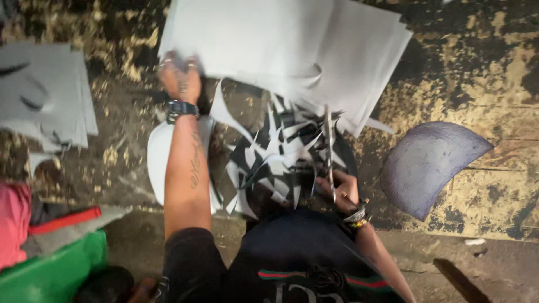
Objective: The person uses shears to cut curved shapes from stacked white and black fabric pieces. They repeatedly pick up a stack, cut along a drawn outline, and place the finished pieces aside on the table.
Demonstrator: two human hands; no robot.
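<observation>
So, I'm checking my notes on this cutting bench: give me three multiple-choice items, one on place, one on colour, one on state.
1. Where does the left hand rest?
A. on the stack of white sheets
B. on the green bin
C. on the floor

2. What colour is the curved dome-shaped cut piece at right?
A. red
B. dark purple-blue
C. yellow

3. What does the right hand hold?
A. nothing
B. metal scissors
C. a brush

A: fingers lie on the stack's edge.
B: it looks purple-blue.
B: blades point up from the fist.

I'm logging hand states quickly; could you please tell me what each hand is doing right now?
Left hand: fingers down on the grey sheets.
Right hand: closed on scissors.
</observation>
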